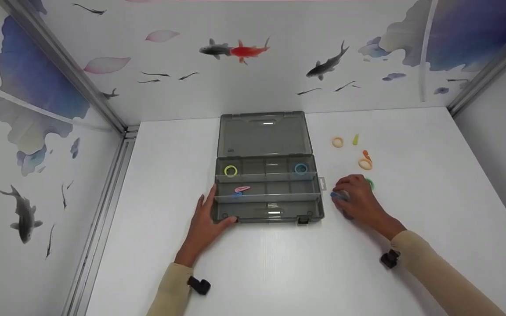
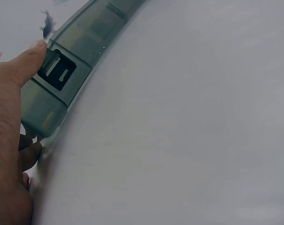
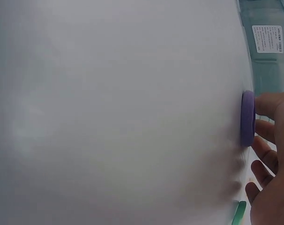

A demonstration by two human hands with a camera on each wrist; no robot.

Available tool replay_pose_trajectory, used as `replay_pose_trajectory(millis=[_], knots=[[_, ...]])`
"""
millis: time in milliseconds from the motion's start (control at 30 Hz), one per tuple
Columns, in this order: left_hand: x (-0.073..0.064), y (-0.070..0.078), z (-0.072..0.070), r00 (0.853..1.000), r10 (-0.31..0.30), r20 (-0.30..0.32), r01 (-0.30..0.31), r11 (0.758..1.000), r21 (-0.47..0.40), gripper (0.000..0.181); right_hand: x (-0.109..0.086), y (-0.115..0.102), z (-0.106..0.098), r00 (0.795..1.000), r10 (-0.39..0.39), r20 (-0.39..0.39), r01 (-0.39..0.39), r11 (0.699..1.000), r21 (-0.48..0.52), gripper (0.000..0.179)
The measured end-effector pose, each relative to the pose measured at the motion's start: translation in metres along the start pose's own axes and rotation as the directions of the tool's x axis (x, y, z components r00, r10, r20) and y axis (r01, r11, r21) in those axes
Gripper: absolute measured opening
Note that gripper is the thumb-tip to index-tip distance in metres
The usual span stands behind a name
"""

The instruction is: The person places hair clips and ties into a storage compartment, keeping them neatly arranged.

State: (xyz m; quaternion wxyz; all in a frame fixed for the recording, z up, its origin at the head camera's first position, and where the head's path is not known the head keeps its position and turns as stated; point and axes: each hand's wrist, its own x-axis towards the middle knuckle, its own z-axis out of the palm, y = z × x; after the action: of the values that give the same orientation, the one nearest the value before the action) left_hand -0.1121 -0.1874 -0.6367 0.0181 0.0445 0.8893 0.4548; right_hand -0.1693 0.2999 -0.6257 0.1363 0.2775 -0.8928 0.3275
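Note:
A grey translucent compartment box [image 1: 268, 220] lies with its lid raised. My left hand [image 1: 204, 226] grips its front left corner, thumb on the front edge, fingers along the left side. Right of the box, my right hand [image 1: 358, 199] pinches a purple hair tie [image 3: 247, 119], which stands on edge in the right wrist view. A green hair tie [image 1: 370, 184] is partly hidden behind that hand. Inside the back row are a yellow hair tie [image 1: 225, 171] and a blue hair tie [image 1: 296, 169]. The middle row holds a pink hair clip [image 1: 242, 189] and a blue clip [image 1: 236, 194].
Beyond my right hand lie two orange hair ties, one farther back [image 1: 334, 144], a yellow hair clip [image 1: 356, 139] and an orange clip [image 1: 366, 155] on the white table [image 1: 270, 272]. The raised lid [image 1: 264, 136] stands close to the patterned back wall.

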Motion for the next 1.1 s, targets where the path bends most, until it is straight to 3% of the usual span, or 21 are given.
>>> replay_pose_trajectory(millis=[1100], knots=[[0.0006,-0.0003,0.0003,1.0,0.02,-0.007,-0.02,1.0,0.014,0.111,0.0017,-0.0001,0.0031,0.997,-0.072,-0.028,0.071,0.997,-0.034,0.013]])
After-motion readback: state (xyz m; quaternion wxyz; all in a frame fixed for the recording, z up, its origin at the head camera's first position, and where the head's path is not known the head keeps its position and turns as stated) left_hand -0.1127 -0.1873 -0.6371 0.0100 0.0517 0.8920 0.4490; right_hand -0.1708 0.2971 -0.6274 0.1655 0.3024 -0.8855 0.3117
